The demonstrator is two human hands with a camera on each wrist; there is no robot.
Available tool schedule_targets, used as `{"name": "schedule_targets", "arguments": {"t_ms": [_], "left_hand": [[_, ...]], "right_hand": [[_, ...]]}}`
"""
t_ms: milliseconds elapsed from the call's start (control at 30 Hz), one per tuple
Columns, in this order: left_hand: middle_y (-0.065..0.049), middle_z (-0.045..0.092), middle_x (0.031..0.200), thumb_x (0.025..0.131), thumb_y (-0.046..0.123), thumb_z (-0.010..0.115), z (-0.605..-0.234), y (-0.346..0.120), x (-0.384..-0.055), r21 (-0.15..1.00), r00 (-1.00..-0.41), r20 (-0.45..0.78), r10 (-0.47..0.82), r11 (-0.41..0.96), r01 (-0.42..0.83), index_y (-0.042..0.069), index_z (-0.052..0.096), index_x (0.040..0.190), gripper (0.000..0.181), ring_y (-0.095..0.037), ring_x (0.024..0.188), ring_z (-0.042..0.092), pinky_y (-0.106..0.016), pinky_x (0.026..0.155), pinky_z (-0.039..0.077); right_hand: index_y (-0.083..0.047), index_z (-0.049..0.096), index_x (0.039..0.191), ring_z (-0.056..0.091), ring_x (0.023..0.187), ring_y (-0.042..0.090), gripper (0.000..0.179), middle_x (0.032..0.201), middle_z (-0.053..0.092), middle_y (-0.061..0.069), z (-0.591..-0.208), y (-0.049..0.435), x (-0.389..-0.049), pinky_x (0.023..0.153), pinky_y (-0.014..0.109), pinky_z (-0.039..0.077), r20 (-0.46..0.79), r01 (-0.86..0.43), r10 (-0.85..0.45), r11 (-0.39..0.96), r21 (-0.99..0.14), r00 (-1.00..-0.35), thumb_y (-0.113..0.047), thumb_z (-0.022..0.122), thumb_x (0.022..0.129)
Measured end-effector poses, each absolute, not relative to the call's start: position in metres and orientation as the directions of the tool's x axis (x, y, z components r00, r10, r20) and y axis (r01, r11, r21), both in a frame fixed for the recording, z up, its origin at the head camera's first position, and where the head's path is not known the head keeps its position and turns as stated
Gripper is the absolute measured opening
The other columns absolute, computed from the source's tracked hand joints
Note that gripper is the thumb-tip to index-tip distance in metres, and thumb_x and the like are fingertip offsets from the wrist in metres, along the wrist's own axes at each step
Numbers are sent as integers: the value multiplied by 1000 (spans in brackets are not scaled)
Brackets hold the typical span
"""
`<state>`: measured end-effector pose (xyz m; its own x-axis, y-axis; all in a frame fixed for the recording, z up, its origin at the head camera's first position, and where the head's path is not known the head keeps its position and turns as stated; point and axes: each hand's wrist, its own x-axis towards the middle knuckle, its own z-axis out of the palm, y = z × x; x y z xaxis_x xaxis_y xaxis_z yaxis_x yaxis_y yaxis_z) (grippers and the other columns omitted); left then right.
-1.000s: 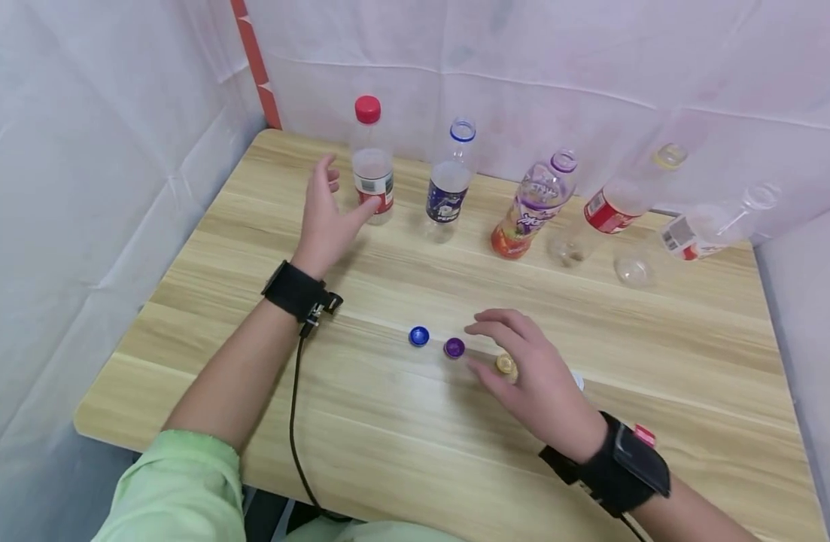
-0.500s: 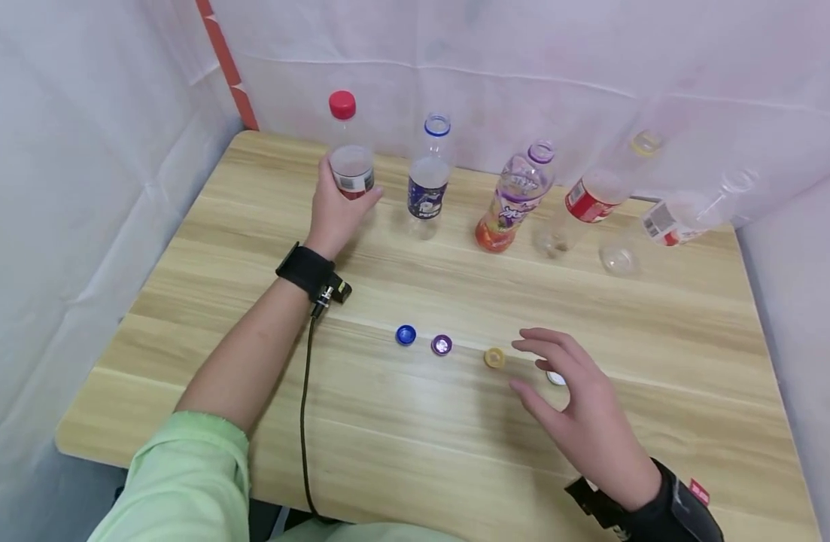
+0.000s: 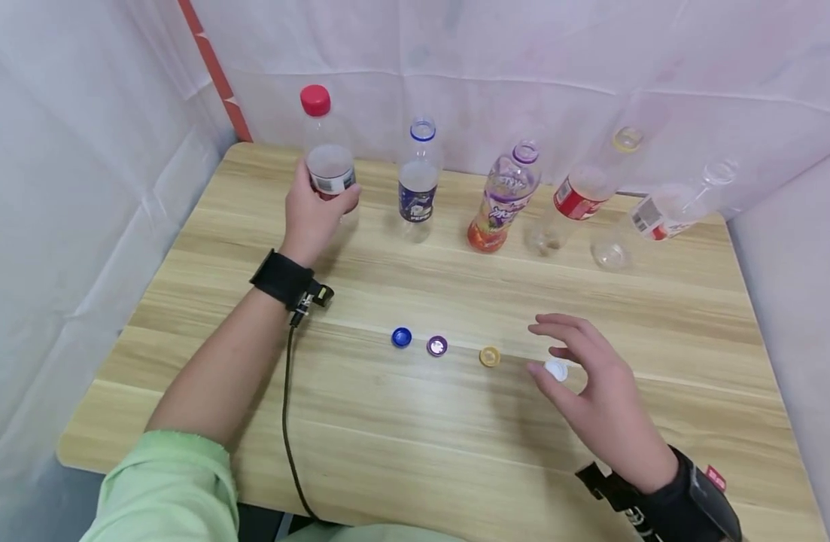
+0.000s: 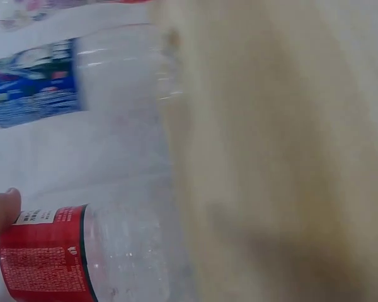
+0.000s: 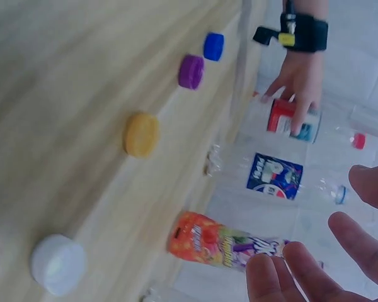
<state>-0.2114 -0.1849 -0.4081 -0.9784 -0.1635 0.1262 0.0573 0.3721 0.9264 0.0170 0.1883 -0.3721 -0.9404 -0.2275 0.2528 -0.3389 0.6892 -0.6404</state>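
Observation:
My left hand point(image 3: 313, 214) grips a clear plastic bottle point(image 3: 329, 162) with a red cap point(image 3: 315, 99). The fingers go round its label, and the red label point(image 4: 44, 258) shows in the left wrist view. My right hand point(image 3: 600, 395) hovers over the table with fingers apart and holds nothing. Nearest to it lies a white bottle cap point(image 3: 556, 369), partly behind the thumb in the head view. To the left lie a yellow cap point(image 3: 490, 356), a purple cap point(image 3: 438, 345) and a blue cap point(image 3: 401, 337).
Uncapped bottles stand along the back: a Pepsi bottle point(image 3: 417, 188), a purple-necked bottle point(image 3: 503, 199), a red-labelled bottle point(image 3: 580, 196) and a clear one point(image 3: 665, 211). White cloth walls point(image 3: 496, 68) enclose the wooden table point(image 3: 401, 444). A black cable point(image 3: 287, 429) trails from the left wrist.
My left hand has closed round the red-capped bottle, which now stands slightly farther left of the Pepsi bottle. My right hand has moved right, from the purple and yellow caps to the white cap.

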Motion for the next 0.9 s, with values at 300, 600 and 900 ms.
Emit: {"name": "schedule_targets", "arguments": {"t_ms": [300, 600, 900], "left_hand": [[3, 54, 150, 89, 30, 85, -340, -188, -154, 856, -979, 205, 13, 483, 185, 24, 43, 152, 75, -13, 134, 53, -35, 111, 50], [-3, 58, 145, 83, 27, 92, -339, -163, -95, 691, -941, 224, 253, 640, 337, 23, 51, 151, 80, -21, 130, 56, -46, 111, 51], [-9, 60, 128, 83, 36, 91, -354, -133, -65, 509, -902, 137, 411, 751, 419, 31, 43, 160, 91, -23, 114, 59, -40, 98, 56]], "right_hand": [[-11, 65, 138, 52, 126, -8, 57, 140, 62, 6, -343, 192, -4, 96, 2, 44, 314, -386, -232, 666, -638, -921, 7, 81, 86], [-7, 59, 144, 58, 127, 10, 68, 143, 59, 4, -315, 180, -23, 97, 14, 53, 379, -466, -272, 513, -721, -885, 20, 73, 84], [-11, 51, 153, 69, 113, 12, 78, 144, 60, 6, -305, 165, -24, 93, 17, 57, 354, -470, -329, 409, -782, -875, 21, 73, 85]]}}
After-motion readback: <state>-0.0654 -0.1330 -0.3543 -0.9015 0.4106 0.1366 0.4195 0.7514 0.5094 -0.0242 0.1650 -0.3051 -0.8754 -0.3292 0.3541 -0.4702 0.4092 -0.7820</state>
